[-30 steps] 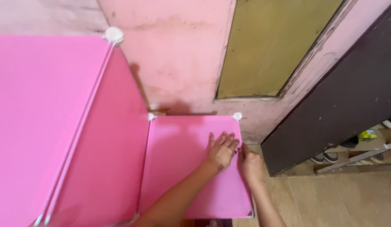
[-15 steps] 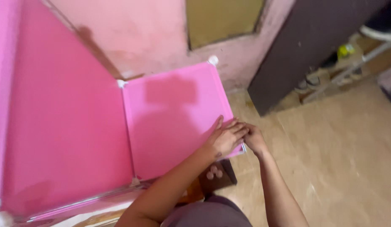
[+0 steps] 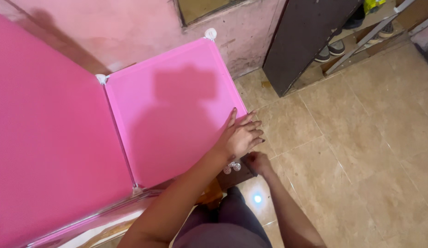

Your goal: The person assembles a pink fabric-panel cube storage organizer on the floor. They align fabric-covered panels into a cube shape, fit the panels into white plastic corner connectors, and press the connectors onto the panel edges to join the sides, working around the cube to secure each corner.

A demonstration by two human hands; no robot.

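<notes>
left hand point(image 3: 240, 135): flat, fingers spread, pressing the right edge of the small pink panel point(image 3: 170, 110).
right hand point(image 3: 256, 163): low at the panel's bottom corner; grip unclear.
white connectors point(image 3: 232, 167): just beside it.
large pink panel point(image 3: 48, 151): adjoining, left.

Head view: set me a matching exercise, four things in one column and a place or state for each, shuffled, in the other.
1. left hand
2. right hand
3. white corner connector
4. shoes

a. at the pink panel's top corner by the wall
b. flat on the panel's right edge
c. behind the dark board
d. low at the panel's bottom right corner

Pairs: 1-b, 2-d, 3-a, 4-c
</notes>
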